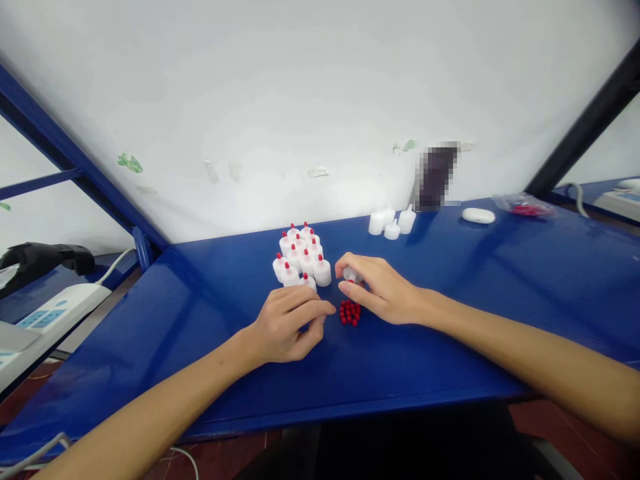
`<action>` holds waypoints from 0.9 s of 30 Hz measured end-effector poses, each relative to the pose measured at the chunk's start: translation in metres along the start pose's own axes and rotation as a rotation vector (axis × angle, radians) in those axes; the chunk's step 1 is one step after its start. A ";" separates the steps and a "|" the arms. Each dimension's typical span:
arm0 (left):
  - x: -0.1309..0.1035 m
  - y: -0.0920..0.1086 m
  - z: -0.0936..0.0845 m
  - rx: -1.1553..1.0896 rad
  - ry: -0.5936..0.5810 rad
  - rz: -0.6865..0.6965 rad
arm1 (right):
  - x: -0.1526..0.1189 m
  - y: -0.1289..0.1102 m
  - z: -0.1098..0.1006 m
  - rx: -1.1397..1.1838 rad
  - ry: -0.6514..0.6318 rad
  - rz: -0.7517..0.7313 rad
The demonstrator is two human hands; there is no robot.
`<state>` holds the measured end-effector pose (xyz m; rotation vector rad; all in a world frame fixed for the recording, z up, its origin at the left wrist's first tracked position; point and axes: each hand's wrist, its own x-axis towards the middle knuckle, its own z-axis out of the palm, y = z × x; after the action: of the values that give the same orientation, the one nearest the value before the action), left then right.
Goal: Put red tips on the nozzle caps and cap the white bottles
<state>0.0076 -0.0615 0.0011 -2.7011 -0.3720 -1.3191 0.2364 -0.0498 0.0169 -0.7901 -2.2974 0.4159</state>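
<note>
The right hand (387, 288) curves over a small white bottle (351, 273) on a blue desk (225, 273), thumb and forefinger parted; whether its hidden fingers grip the bottle cannot be told. A touch of red shows beside the thumb. The left hand (293, 323) sits with fingers bent inward, near the front of a cluster of red-tipped bottles (306, 261); whether it pinches anything is hidden. Between the two hands, just in front of the right, lies a tight patch of loose red caps (350, 312). A few bottles without red tips (391, 221) stand farther back, near the wall (280, 133).

The bottles look like thin plastic, likely light, smooth and apt to dent under a hard squeeze, though unlikely to break. The broad body, low down, would offer the steadiest hold; the narrow tip could bend or tilt the bottle if pushed sideways. The caps appear firm and nearly weightless, best lifted one at a time by the sides with fingertips, and prone to roll or slip on the glossy surface.
</note>
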 end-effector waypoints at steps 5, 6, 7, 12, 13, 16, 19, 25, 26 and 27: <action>0.001 0.000 -0.001 -0.003 0.000 0.001 | -0.001 -0.005 -0.001 0.073 0.026 -0.013; 0.001 0.001 -0.001 -0.004 0.000 0.001 | -0.001 -0.005 -0.001 0.090 0.037 -0.003; 0.001 0.001 -0.001 -0.004 -0.002 0.002 | -0.001 -0.005 -0.001 0.108 0.048 0.010; 0.002 0.001 -0.001 -0.011 -0.004 0.010 | 0.001 -0.004 -0.003 0.226 0.082 0.117; 0.001 0.001 0.000 -0.010 -0.004 0.009 | 0.001 -0.002 -0.004 0.248 0.094 0.145; 0.002 0.000 -0.001 0.004 -0.007 0.011 | 0.003 0.005 -0.006 0.307 0.141 0.206; 0.002 -0.002 -0.004 0.038 0.004 0.024 | 0.004 0.013 -0.005 0.362 0.190 0.224; 0.005 -0.016 -0.013 0.135 0.059 -0.054 | 0.003 0.011 0.000 0.319 0.159 0.231; 0.005 -0.018 -0.014 0.153 0.054 -0.057 | 0.003 0.008 0.001 0.287 0.119 0.232; 0.005 -0.019 -0.014 0.166 0.044 -0.052 | 0.003 0.004 0.003 0.261 0.071 0.230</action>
<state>-0.0049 -0.0454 0.0135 -2.5383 -0.5252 -1.2963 0.2343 -0.0450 0.0137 -0.9214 -2.0404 0.7613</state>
